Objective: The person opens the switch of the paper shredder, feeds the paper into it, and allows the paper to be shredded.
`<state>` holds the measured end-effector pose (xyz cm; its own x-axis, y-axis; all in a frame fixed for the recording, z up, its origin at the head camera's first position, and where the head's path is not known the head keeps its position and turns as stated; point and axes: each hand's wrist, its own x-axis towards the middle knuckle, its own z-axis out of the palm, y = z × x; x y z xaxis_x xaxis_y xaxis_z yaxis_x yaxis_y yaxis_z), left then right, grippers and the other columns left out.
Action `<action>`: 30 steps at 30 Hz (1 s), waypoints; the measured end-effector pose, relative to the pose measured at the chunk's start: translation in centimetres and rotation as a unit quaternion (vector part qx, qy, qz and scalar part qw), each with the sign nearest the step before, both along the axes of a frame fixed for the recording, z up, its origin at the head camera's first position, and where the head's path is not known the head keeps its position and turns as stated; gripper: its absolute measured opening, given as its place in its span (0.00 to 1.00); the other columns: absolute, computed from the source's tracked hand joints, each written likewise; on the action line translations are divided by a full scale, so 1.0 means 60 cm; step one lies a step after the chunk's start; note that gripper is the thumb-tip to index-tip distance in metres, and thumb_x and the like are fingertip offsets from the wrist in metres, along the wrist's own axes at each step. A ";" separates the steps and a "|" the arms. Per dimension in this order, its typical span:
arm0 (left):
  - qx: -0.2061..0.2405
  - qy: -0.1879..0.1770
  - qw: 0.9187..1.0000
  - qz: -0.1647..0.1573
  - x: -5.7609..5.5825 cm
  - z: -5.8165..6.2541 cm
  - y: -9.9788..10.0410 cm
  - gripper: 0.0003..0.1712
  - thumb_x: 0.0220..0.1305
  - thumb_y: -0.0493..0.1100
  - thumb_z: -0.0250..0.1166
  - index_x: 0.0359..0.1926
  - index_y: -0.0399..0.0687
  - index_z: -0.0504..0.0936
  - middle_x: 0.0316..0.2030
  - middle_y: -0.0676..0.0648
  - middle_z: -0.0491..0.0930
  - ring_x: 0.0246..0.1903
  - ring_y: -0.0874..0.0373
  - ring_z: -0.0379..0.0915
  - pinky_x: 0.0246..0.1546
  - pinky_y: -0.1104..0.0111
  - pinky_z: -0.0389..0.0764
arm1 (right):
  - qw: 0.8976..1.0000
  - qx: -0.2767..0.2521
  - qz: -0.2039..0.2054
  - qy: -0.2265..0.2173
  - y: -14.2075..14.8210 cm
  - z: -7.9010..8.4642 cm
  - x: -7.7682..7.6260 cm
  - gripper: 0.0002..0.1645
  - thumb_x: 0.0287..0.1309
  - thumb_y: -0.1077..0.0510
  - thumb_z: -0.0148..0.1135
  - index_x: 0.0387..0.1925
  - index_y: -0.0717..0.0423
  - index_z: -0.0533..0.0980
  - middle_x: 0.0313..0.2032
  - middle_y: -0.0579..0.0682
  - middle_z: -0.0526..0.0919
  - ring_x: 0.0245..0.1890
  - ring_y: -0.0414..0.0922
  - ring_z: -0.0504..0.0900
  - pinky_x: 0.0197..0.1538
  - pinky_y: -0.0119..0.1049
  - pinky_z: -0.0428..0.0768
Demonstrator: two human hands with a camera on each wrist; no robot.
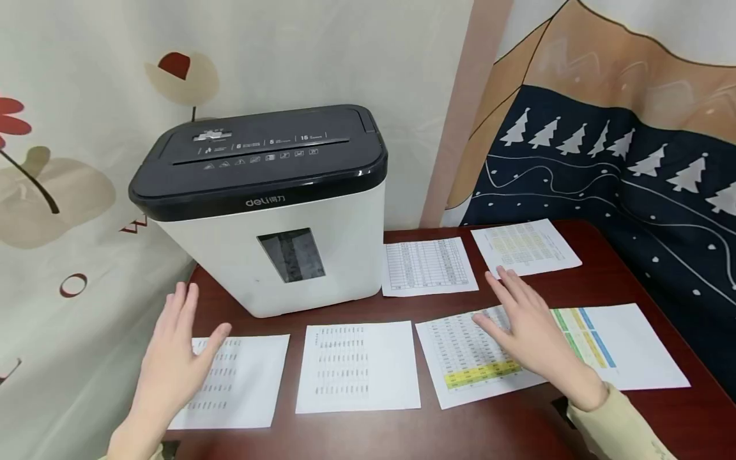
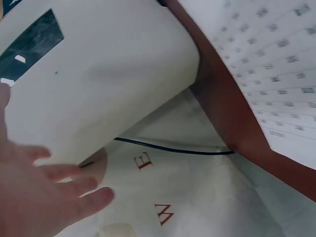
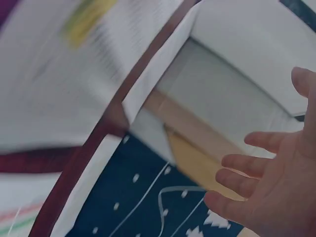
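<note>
Left hand and right hand raised, outstretched, empty, well apart. Left-front of the shredder, one sheet, partly hidden by the left hand; right-front, a yellow-banded sheet and a striped sheet, partly hidden by the right hand. Before the shredder, a middle sheet; to its right, a near sheet and a far sheet. Six sheets on one tabletop. Behind the shredder, patterned cloth.
</note>
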<state>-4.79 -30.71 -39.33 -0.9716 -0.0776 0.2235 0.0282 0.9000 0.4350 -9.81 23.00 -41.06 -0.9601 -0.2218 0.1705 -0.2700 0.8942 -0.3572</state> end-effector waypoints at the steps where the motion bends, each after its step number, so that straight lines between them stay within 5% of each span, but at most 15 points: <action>1: 0.017 0.013 1.000 0.004 -0.001 0.005 0.001 0.50 0.78 0.58 0.59 0.86 0.48 0.42 0.86 0.38 0.38 0.84 0.31 0.35 0.74 0.24 0.49 | 1.000 -0.009 0.005 0.002 -0.009 0.002 -0.002 0.52 0.66 0.37 0.67 0.81 0.55 0.60 0.81 0.64 0.59 0.80 0.66 0.57 0.76 0.74 0.60; 6: 0.101 0.092 0.990 0.034 -0.010 0.031 0.016 0.45 0.78 0.53 0.59 0.85 0.53 0.47 0.86 0.42 0.47 0.84 0.36 0.44 0.82 0.35 0.48 | 0.997 -0.064 0.025 0.017 -0.051 0.017 -0.017 0.51 0.67 0.39 0.68 0.82 0.53 0.59 0.82 0.59 0.59 0.81 0.63 0.58 0.77 0.73 0.61; 10: 0.143 0.167 0.975 0.037 -0.026 0.050 0.032 0.44 0.77 0.53 0.62 0.85 0.55 0.52 0.85 0.46 0.51 0.85 0.44 0.47 0.87 0.57 0.51 | 0.994 -0.099 0.043 0.036 -0.084 0.029 -0.034 0.50 0.67 0.42 0.68 0.82 0.53 0.58 0.81 0.60 0.60 0.81 0.63 0.60 0.76 0.72 0.64; 13: 0.164 0.254 0.953 0.030 -0.039 0.062 0.040 0.42 0.76 0.54 0.63 0.83 0.52 0.58 0.84 0.47 0.55 0.84 0.49 0.52 0.80 0.76 0.58 | 0.990 -0.124 0.056 0.043 -0.109 0.036 -0.045 0.50 0.67 0.44 0.68 0.82 0.52 0.57 0.81 0.60 0.60 0.81 0.62 0.60 0.77 0.70 0.66; 16: 0.185 0.335 0.924 0.028 -0.049 0.077 0.047 0.41 0.75 0.55 0.65 0.80 0.45 0.63 0.82 0.45 0.60 0.82 0.53 0.56 0.72 0.83 0.63 | 0.984 -0.153 0.072 0.048 -0.132 0.048 -0.055 0.50 0.67 0.45 0.69 0.83 0.51 0.56 0.83 0.56 0.59 0.82 0.60 0.59 0.78 0.69 0.64; 20: 0.189 0.386 0.903 0.022 -0.062 0.111 0.064 0.44 0.73 0.61 0.65 0.77 0.39 0.67 0.79 0.42 0.64 0.80 0.54 0.60 0.74 0.78 0.65 | 0.977 -0.179 0.094 0.073 -0.158 0.070 -0.071 0.51 0.67 0.47 0.69 0.83 0.51 0.56 0.82 0.55 0.60 0.83 0.57 0.59 0.80 0.67 0.63; 26: 0.114 0.460 0.881 -0.019 -0.086 0.167 0.100 0.52 0.70 0.72 0.60 0.69 0.27 0.72 0.72 0.29 0.71 0.76 0.34 0.64 0.83 0.51 0.60 | 0.965 -0.204 0.119 0.115 -0.191 0.110 -0.099 0.51 0.67 0.49 0.70 0.83 0.53 0.54 0.82 0.56 0.60 0.82 0.56 0.61 0.80 0.63 0.64; 30: 0.091 0.464 0.880 -0.037 -0.102 0.203 0.101 0.53 0.69 0.75 0.58 0.67 0.28 0.74 0.70 0.28 0.73 0.74 0.31 0.66 0.82 0.47 0.61 | 0.955 -0.223 0.132 0.142 -0.216 0.140 -0.118 0.51 0.67 0.49 0.70 0.83 0.55 0.55 0.81 0.55 0.61 0.81 0.53 0.63 0.82 0.56 0.65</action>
<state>-10.94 -24.64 -27.16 -0.3807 -0.1379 0.9144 0.5035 0.7985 0.3300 -16.90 10.03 -32.64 -0.7820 -0.2942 0.5494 -0.6072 0.5583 -0.5653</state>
